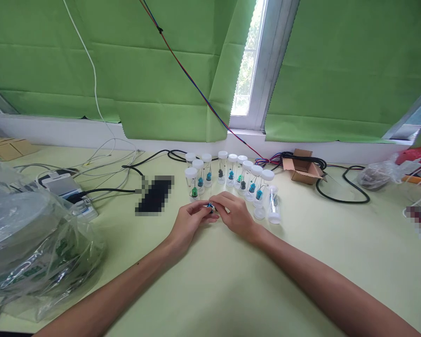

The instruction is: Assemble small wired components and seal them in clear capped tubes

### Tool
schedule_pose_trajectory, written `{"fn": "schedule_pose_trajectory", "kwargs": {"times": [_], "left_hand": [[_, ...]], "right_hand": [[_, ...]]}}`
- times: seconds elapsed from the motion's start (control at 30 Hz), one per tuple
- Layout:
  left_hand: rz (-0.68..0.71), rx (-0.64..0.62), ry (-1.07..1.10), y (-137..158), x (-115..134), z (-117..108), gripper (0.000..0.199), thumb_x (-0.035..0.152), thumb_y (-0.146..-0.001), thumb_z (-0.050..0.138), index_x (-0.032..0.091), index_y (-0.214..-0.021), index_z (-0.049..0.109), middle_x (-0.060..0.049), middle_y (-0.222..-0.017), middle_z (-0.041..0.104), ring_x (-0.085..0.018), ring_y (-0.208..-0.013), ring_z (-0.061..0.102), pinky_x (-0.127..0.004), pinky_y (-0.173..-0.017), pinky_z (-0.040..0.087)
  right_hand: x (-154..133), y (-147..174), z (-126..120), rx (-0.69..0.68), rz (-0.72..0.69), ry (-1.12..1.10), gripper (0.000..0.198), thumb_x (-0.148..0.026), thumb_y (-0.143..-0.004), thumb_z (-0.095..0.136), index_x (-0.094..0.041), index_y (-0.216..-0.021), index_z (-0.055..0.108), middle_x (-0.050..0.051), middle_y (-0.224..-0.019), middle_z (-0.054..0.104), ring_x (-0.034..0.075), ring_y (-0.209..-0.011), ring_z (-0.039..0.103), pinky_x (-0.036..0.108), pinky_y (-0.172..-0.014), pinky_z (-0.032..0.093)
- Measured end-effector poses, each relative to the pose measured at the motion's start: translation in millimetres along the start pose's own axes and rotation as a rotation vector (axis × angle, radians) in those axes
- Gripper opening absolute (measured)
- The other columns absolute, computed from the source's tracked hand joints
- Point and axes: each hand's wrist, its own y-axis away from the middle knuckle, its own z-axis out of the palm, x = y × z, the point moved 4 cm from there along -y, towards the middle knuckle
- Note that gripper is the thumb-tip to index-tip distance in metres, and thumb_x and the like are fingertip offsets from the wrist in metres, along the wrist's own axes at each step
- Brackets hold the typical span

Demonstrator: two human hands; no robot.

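Observation:
In the head view, my left hand [186, 223] pinches a small blue part [209, 206] between thumb and fingertips; its exact kind is too small to make out. My right hand [235, 214] closes its fingertips on the same part from the other side, partly covering it. Just beyond my hands stand several clear tubes with white caps [222, 154], holding small blue, green or dark pieces with thin stems. To the right of my right hand is another clear tube [274, 206], beside a small translucent cap-like piece [259, 213].
A large plastic-wrapped bundle [38, 243] fills the left side. Behind it lie white cables and a white device [65, 189]. A blurred black object [155, 194] lies left of the tubes. An open cardboard box [302, 168] and black cable [347, 201] sit at back right.

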Motion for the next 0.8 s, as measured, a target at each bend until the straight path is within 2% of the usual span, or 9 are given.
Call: {"fn": "schedule_pose_trajectory", "kwargs": {"times": [0.3,0.8], "left_hand": [[-0.015,0.033,0.016,-1.6,-1.4,-1.3,0.022,0.024,-0.073,0.073,0.012,-0.091,0.074,-0.006,-0.086,0.074,-0.018,-0.074,0.072,-0.027,-0.074,0.059],[0.004,0.078,-0.066,-4.1,-2.5,-3.1,0.029,0.029,-0.072,0.075,0.011,-0.094,0.072,-0.008,-0.084,0.075,-0.019,-0.071,0.073,-0.030,-0.076,0.059]], "right_hand": [[0.3,3.6,0.6,0.033,0.015,-0.016,0.021,-0.013,-0.096,0.047,-0.019,-0.098,0.067,0.007,-0.085,0.067,0.017,-0.079,0.063,0.028,-0.069,0.050],[2.3,8.4,2.6,0.048,0.050,0.019,0.021,-0.016,-0.096,0.049,-0.022,-0.100,0.068,0.006,-0.090,0.069,0.018,-0.085,0.065,0.029,-0.074,0.053]]}}
